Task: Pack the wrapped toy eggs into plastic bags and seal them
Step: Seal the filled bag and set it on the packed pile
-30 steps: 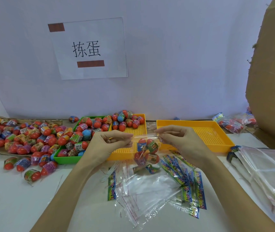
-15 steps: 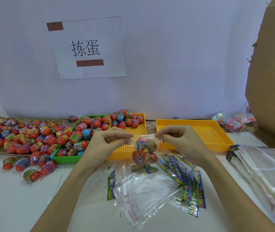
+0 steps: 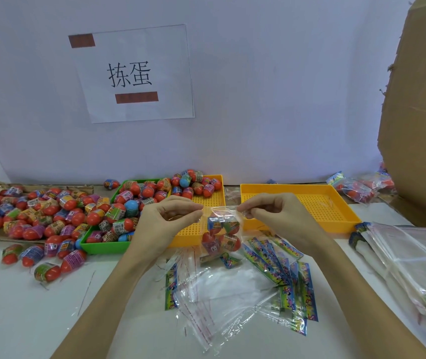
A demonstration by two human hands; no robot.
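Observation:
A clear plastic bag (image 3: 221,230) with several wrapped toy eggs inside hangs above the table between my hands. My left hand (image 3: 166,221) pinches the bag's top edge at its left corner. My right hand (image 3: 271,215) pinches the top edge at its right corner. Loose wrapped eggs (image 3: 33,216) lie heaped on the left, and more fill a green tray (image 3: 103,246). Empty clear bags (image 3: 217,294) with colourful header cards lie spread on the table under my hands.
A yellow tray (image 3: 208,202) behind my hands holds several eggs at its far end. A second yellow tray (image 3: 300,208) stands to the right. A stack of bags (image 3: 409,255) lies at the right edge, filled bags (image 3: 357,189) behind it, and a cardboard box (image 3: 419,104) rises at far right.
My two hands have drawn slightly closer together along the bag's top edge, and the bag of eggs has lifted a little. Nothing else on the table moved.

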